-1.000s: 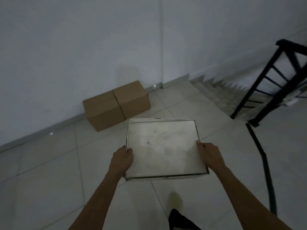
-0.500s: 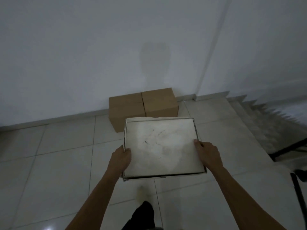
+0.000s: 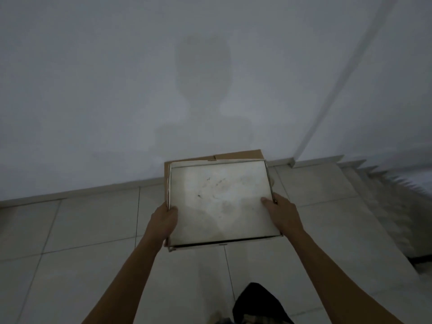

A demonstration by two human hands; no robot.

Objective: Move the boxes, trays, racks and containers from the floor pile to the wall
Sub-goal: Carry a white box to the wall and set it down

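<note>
Gripping from both sides, the left hand (image 3: 164, 220) and the right hand (image 3: 284, 215) hold a flat white tray (image 3: 222, 202) level in the air, thumbs on top and the grip closed round its side edges. Over the last second the person has walked up to the wall (image 3: 105, 90). The cardboard boxes (image 3: 240, 155), which stood well ahead of the grip and a little to its left, now sit just beyond it and are almost wholly covered by the tray's far edge. The black railing off to the right has dropped out of sight, leaving only the stairs (image 3: 385, 195). The carry looks nearly done, and setting the tray down by the wall is probably next. Fingers under the tray are hidden. Whether the tray hovers above the boxes or already touches them cannot be told. The floor pile is out of view, and the dim light blurs whether this is an open tray or a lidded box.
</note>
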